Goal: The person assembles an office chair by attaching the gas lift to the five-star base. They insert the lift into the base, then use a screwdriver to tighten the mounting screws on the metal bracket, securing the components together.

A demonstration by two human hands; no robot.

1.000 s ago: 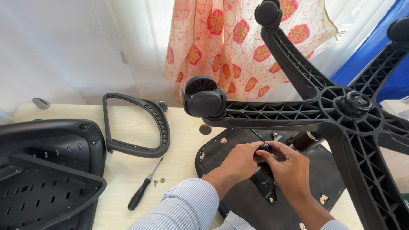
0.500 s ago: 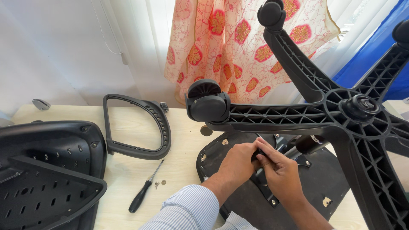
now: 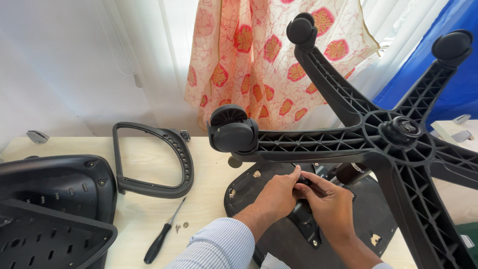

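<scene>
My left hand (image 3: 279, 195) and right hand (image 3: 329, 208) close together, fingers pinched around a small black knob (image 3: 304, 182) on the black metal bracket (image 3: 304, 223) beneath them. Just above my knuckles spans the black plastic five-armed chair base (image 3: 368, 134). Well left of my left hand lies a black-handled screwdriver (image 3: 163, 233).

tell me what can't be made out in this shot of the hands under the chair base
Head view only:
- Small dark part the left hand and right hand pinch: covered by fingers.
- Chair base: lower right leg cut by the frame edge.
- Tiny screws beside the screwdriver: too small to identify.
</scene>
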